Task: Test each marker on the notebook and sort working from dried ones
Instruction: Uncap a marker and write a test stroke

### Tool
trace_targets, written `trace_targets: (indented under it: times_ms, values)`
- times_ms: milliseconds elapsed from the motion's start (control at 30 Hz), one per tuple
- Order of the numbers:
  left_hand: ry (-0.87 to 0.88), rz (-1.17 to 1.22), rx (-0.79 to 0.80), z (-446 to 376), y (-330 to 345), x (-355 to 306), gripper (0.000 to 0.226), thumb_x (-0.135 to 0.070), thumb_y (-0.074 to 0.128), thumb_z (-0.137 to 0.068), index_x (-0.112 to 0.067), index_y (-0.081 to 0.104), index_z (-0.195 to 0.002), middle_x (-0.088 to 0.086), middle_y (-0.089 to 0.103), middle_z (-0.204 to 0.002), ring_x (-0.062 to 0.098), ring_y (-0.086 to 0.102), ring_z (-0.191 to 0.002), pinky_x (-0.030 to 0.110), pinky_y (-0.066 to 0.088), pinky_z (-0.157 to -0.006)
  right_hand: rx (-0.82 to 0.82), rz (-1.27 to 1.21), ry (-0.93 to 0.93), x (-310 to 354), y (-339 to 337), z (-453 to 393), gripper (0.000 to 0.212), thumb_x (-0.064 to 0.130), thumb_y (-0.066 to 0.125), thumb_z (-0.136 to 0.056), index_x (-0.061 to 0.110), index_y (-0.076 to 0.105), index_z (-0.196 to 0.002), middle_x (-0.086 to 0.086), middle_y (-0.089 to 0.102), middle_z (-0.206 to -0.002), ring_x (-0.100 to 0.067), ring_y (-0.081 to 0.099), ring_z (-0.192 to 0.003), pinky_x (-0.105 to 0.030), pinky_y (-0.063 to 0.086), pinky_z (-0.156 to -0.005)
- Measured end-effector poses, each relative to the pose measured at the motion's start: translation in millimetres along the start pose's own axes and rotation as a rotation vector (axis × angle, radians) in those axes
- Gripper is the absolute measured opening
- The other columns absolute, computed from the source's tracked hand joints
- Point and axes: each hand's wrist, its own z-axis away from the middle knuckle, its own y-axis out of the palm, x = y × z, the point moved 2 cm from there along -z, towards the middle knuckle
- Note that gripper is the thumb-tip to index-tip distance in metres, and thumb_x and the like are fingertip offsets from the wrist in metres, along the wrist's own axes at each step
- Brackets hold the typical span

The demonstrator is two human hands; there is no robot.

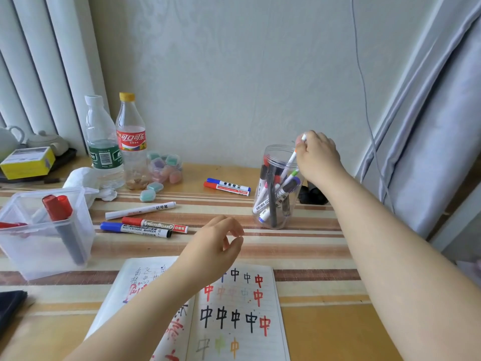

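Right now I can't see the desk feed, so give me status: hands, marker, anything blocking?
Right hand pinching thin white marker at clear jar mouth. Left hand empty, loosely curled above notebook. Nothing blocking the page.

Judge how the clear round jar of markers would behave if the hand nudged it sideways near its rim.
The jar looks tall and thin-walled, probably light, so it may tip. Its markers lean unevenly, possibly shifting the weight. The right hand grips a slim white marker at its mouth.

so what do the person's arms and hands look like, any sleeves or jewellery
Both forearms are bare, with no sleeve in view. The left hand and right hand wear no gloves, and no rings, watch or bracelet show on the fingers or wrists.
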Motion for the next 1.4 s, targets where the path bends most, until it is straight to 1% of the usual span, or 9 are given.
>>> trace_targets:
  times_ms: [333,467,600,733,800,900,1067,1200,1400]
  values:
    - [0.018,-0.014,-0.005,8.9,-2.6,-0.2,0.009,-0.019,0.053,-0.090,-0.029,0.055,-0.091,-0.020,0.052,-0.093,0.000,0.054,-0.076,0.013,0.046,-0.065,0.169,0.175,0.106,-7.7,20.1,11.8,0.043,0.030,0.021,-0.100,0.018,0.051,-0.128,-0.012,0.040,-0.127,-0.031,0.034,-0.119,-0.040,0.026,-0.099]
    - [-0.007,-0.025,-0.011,12.3,-6.0,5.3,0.010,-0.019,0.053,-0.090,-0.028,0.055,-0.091,-0.020,0.052,-0.093,-0.001,0.053,-0.077,0.011,0.043,-0.064,-0.042,0.139,0.007,-0.5,17.1,21.3,0.048,0.039,0.033,-0.098,0.021,0.038,-0.142,-0.007,0.037,-0.128,-0.030,0.032,-0.119,-0.038,0.023,-0.100]
    - [-0.042,-0.018,-0.018,14.2,-7.9,12.2,0.013,-0.017,0.053,-0.089,-0.030,0.052,-0.088,-0.018,0.053,-0.092,0.002,0.055,-0.072,0.014,0.043,-0.062,-0.316,-0.103,-0.255,21.7,23.1,54.1,0.038,0.028,0.038,-0.089,0.007,0.063,-0.107,-0.013,0.055,-0.105,-0.032,0.050,-0.100,-0.036,0.036,-0.086]
    - [-0.064,-0.040,-0.034,18.0,-6.3,21.0,0.010,-0.015,0.053,-0.089,-0.026,0.053,-0.088,-0.017,0.052,-0.089,0.003,0.054,-0.073,0.021,0.046,-0.065,0.058,-0.180,-0.360,43.8,72.6,84.9,0.021,0.015,0.046,-0.094,0.010,0.066,-0.101,-0.001,0.056,-0.095,-0.018,0.052,-0.083,-0.026,0.038,-0.073]
    - [-0.068,-0.061,-0.073,21.0,-4.6,30.7,0.008,-0.014,0.053,-0.088,-0.022,0.056,-0.090,-0.015,0.054,-0.089,0.006,0.055,-0.073,0.025,0.046,-0.065,0.253,-0.137,-0.330,46.3,104.0,89.3,0.030,0.012,0.043,-0.096,0.011,0.060,-0.121,-0.004,0.059,-0.117,-0.017,0.055,-0.101,-0.027,0.042,-0.088]
    - [-0.047,-0.076,-0.188,25.3,-2.8,45.5,0.010,-0.013,0.051,-0.086,-0.015,0.059,-0.092,-0.009,0.056,-0.089,0.013,0.055,-0.073,0.032,0.048,-0.062,0.414,-0.068,-0.260,51.0,138.2,76.4,0.045,0.009,0.038,-0.097,0.012,0.040,-0.141,-0.008,0.042,-0.145,-0.022,0.041,-0.132,-0.031,0.031,-0.110]
    - [-0.028,-0.073,-0.316,24.4,-0.4,55.9,0.020,-0.017,0.045,-0.082,-0.013,0.061,-0.092,-0.006,0.058,-0.088,0.010,0.052,-0.074,0.025,0.044,-0.062,0.430,0.079,-0.243,61.2,186.4,24.5,0.045,0.005,0.036,-0.097,0.008,0.038,-0.141,-0.011,0.038,-0.144,-0.028,0.042,-0.125,-0.031,0.034,-0.097]
    - [-0.066,-0.029,-0.374,21.1,-1.6,63.4,0.018,-0.017,0.043,-0.082,-0.014,0.060,-0.089,-0.008,0.057,-0.084,0.006,0.049,-0.070,0.019,0.039,-0.060,0.418,0.118,-0.219,60.2,222.7,-2.1,0.045,0.003,0.037,-0.096,0.007,0.039,-0.140,-0.014,0.043,-0.138,-0.031,0.038,-0.128,-0.035,0.033,-0.103]
    - [-0.132,0.006,-0.365,18.7,-1.5,64.6,0.014,-0.013,0.048,-0.081,-0.016,0.059,-0.089,-0.012,0.055,-0.081,0.006,0.048,-0.070,0.017,0.040,-0.060,0.312,0.163,-0.240,55.3,241.7,-13.7,0.031,0.019,0.045,-0.097,0.007,0.054,-0.125,-0.016,0.046,-0.125,-0.033,0.037,-0.119,-0.037,0.032,-0.096]
